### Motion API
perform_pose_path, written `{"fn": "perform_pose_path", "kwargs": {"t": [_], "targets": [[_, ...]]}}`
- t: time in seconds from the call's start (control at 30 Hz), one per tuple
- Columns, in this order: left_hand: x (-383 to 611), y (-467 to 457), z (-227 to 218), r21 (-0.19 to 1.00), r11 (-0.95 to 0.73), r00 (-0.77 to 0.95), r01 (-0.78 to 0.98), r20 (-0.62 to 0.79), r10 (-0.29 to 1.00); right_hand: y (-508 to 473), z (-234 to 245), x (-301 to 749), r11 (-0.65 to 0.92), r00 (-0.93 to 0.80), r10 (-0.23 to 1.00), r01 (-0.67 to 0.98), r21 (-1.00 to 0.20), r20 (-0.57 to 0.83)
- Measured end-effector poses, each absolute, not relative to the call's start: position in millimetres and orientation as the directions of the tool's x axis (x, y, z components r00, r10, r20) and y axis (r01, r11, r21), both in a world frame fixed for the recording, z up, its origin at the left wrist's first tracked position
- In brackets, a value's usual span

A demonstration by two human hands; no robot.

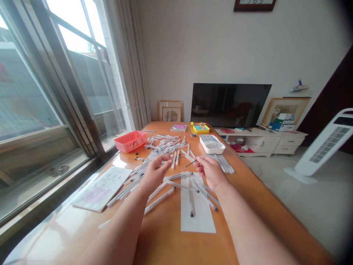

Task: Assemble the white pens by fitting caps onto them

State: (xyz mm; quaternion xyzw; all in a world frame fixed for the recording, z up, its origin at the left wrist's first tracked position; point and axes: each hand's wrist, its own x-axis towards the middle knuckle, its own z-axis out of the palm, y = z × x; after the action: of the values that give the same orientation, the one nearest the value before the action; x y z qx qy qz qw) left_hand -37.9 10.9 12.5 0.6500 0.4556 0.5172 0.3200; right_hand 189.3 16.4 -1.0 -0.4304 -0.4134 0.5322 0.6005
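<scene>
My right hand (211,171) pinches a thin dark pen refill (189,164), which slants down to the left between my two hands. My left hand (158,171) is closed, its fingertips pressed together above the pile of pens; whatever it may hold is hidden. Clear-barrelled pens (165,147) lie in a loose heap beyond and under my left hand. Below my hands a white paper sheet (198,224) has several pens across it, one black-capped pen (191,200) lying lengthwise. Close to my right hand, grey refills or tubes (224,163) lie side by side on the table.
A red plastic basket (131,142) stands at the left edge. A white tray (213,150) of slim grey sticks is at the right, with a yellow box (200,128) behind it. A notebook (102,188) lies front left. Beyond the wooden table (171,243) are a television and tower fan.
</scene>
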Motion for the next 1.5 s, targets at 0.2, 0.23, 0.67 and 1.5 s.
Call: {"fn": "perform_pose_path", "kwargs": {"t": [0.2,0.23,0.67,1.5], "targets": [[-68,18,21,0.925,-0.372,-0.377,0.072,0.371,0.849,19,-2,191,0.036,0.160,0.987,-0.399,-0.916,-0.032],[-71,18,23,0.927,-0.371,-0.412,0.053,0.359,0.837,19,-2,191,0.030,0.158,0.987,-0.411,-0.911,-0.039],[-95,42,8,0.779,-0.074,-0.338,0.623,0.353,0.872,22,-6,194,0.024,0.167,0.985,-0.422,-0.906,-0.051],[-74,30,-17,0.290,0.032,-0.105,0.957,0.239,0.965,23,-9,194,0.022,0.181,0.982,-0.384,-0.923,-0.051]]}}
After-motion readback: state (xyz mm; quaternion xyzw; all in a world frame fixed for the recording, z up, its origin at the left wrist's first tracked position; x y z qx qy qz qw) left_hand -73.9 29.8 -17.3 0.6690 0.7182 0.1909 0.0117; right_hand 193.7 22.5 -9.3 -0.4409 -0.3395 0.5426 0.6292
